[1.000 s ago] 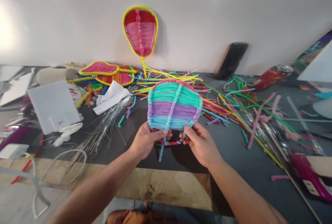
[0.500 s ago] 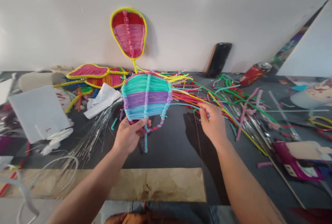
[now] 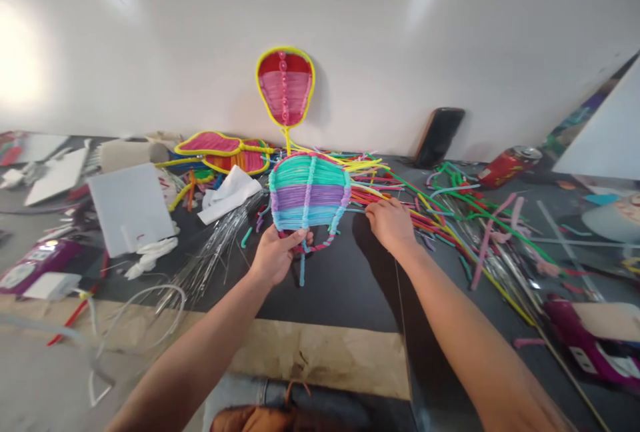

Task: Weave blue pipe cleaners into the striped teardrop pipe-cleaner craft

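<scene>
My left hand (image 3: 274, 255) pinches the lower edge of a rounded panel (image 3: 310, 197) of fuzzy pipe cleaners, held upright above the dark table. Teal, purple and light blue rows fill it, with a rib down the middle and a pink-and-blue twisted rim at the bottom. A short light blue tail (image 3: 302, 272) hangs below. To the right, my right hand (image 3: 393, 222) is closed, its fingertips at a light blue pipe cleaner (image 3: 357, 211) beside the panel's edge. A pile of loose coloured pipe cleaners (image 3: 370, 165) lies behind.
A yellow-rimmed pink piece (image 3: 285, 89) stands against the white wall; similar pieces (image 3: 225, 152) lie left. Around are silver strands (image 3: 210, 245), white paper (image 3: 130, 209), a phone (image 3: 440, 137), a red can (image 3: 510, 165) and a purple device (image 3: 590, 345) at right.
The view has shifted, showing more of the table's left side. My right hand has come closer to the panel, with its back turned more upward. The left hand keeps its hold.
</scene>
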Motion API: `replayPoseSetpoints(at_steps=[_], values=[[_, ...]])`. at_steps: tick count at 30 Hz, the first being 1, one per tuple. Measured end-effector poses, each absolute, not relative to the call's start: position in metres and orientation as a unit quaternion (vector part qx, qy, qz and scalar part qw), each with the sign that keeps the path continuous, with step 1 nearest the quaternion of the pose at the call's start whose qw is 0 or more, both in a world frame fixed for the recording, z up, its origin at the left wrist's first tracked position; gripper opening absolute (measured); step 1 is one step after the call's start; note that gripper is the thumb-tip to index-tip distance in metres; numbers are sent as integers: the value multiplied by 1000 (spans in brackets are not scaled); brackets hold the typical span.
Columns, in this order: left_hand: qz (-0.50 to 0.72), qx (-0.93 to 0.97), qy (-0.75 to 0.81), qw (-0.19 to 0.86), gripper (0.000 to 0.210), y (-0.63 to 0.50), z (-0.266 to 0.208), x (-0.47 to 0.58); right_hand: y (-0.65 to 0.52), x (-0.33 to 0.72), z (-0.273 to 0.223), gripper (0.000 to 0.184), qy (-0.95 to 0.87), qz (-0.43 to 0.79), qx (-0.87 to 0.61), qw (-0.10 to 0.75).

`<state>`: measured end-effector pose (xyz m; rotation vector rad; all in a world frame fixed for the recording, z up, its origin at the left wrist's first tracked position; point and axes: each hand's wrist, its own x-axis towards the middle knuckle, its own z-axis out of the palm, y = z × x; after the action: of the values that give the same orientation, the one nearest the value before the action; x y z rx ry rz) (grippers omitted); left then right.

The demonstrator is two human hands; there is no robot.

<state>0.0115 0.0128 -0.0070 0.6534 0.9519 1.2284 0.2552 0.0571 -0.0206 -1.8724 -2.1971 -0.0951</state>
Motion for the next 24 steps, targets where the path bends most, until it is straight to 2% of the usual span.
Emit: replayPoseSetpoints(at_steps=[7, 9, 12, 16, 24], values=[[521, 305, 409, 685, 31, 11, -7, 12, 47, 289, -10, 30, -723, -70, -665, 174], [514, 297, 415, 689, 33, 10, -9, 12, 38, 298, -7, 32, -700, -65, -669, 240], [509, 297, 418, 692, 33, 9, -10, 12, 19, 301, -4, 27, -672, -15, -655, 346], [497, 297, 421, 698, 30, 8, -10, 13, -5, 288, -4, 26, -624, 45, -655, 425], [483, 273, 425, 715, 26, 7, -6, 13, -19, 281, 0, 22, -616, 10, -636, 464]])
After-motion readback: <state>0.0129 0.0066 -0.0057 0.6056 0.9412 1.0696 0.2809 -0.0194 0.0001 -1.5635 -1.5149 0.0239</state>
